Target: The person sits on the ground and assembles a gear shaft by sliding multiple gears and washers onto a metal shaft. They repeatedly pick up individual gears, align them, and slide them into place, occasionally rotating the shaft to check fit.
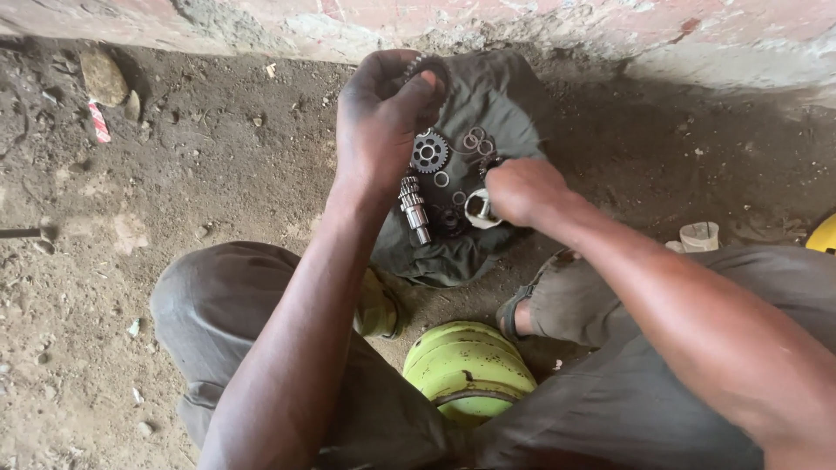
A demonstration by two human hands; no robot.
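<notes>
A dark green cloth (pixel 505 96) lies on the dirt floor by the wall, with metal parts on it: a toothed gear (pixel 429 153), a splined shaft (pixel 414 207), several thin rings (pixel 475 141). My left hand (pixel 379 122) is raised over the cloth's left side, fingers pinched on a small dark toothed part (pixel 424 63) at its tips. My right hand (pixel 521 189) is closed low on the cloth, gripping a pale ring-shaped part (pixel 478 209). Parts under my right hand are hidden.
A light green gas cylinder (pixel 468 365) sits between my knees. A stone (pixel 103 75) and a red-white wrapper (pixel 98 120) lie at the far left. A small white cup (pixel 699 235) and a yellow object (pixel 825 235) are at the right. A rough wall (pixel 522 22) runs along the top.
</notes>
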